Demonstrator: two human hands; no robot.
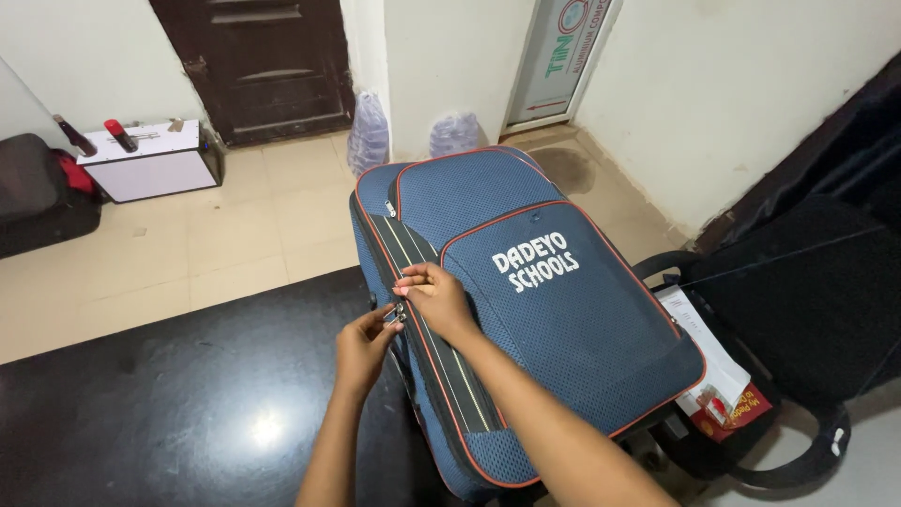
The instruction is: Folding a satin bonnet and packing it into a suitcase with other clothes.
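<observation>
A blue school backpack [554, 310] with red piping and white lettering lies flat on a black table [188, 404], its top end pointing away from me. My left hand [364, 345] pinches a zipper pull on the bag's left side. My right hand [434, 297] reaches across the bag and grips the same zipper spot from above, fingers curled. Both hands meet at the side zipper beside a dark striped panel [436, 319].
A black office chair [798, 310] stands at the right with papers and a red booklet [727, 404] on its seat. Beyond the table: tiled floor, a white box [150, 161], a dark bag [38, 192], two water bottles [369, 131], a dark door.
</observation>
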